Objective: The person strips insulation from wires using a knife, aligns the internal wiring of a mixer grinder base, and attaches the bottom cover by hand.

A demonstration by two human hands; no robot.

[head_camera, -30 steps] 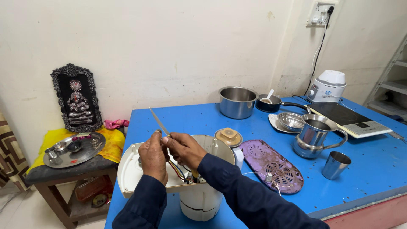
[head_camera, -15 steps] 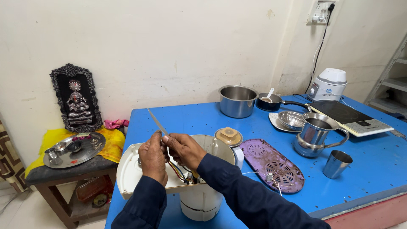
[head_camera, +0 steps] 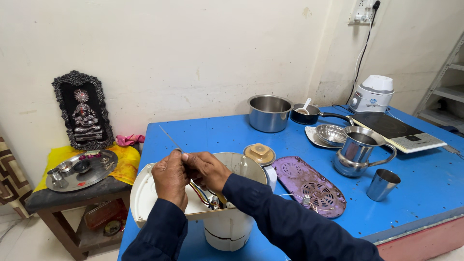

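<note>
A white kitchen appliance (head_camera: 227,227) lies opened on the blue table (head_camera: 425,193), with coloured wires (head_camera: 200,193) showing inside its shell. Both of my hands meet just above that opening. My left hand (head_camera: 170,178) pinches a thin metal rod (head_camera: 170,138) that slants up and to the left. My right hand (head_camera: 208,170) touches the left one, fingers closed at the rod's lower end; what it grips is hidden. A purple perforated base plate (head_camera: 309,186) lies to the right of the appliance, and a small round tan cap (head_camera: 259,153) sits behind it.
On the table stand a steel pot (head_camera: 268,112), a small saucepan with a spoon (head_camera: 305,114), a steel jug (head_camera: 356,151), a steel cup (head_camera: 383,184), a strainer on a plate (head_camera: 329,135), an induction hob (head_camera: 396,130) and a white mixer base (head_camera: 373,94). A low side table (head_camera: 72,193) at left holds a tray and a framed idol.
The hands stay together over the appliance; the thin rod has tilted slightly further to the left. Nothing else on the table has moved.
</note>
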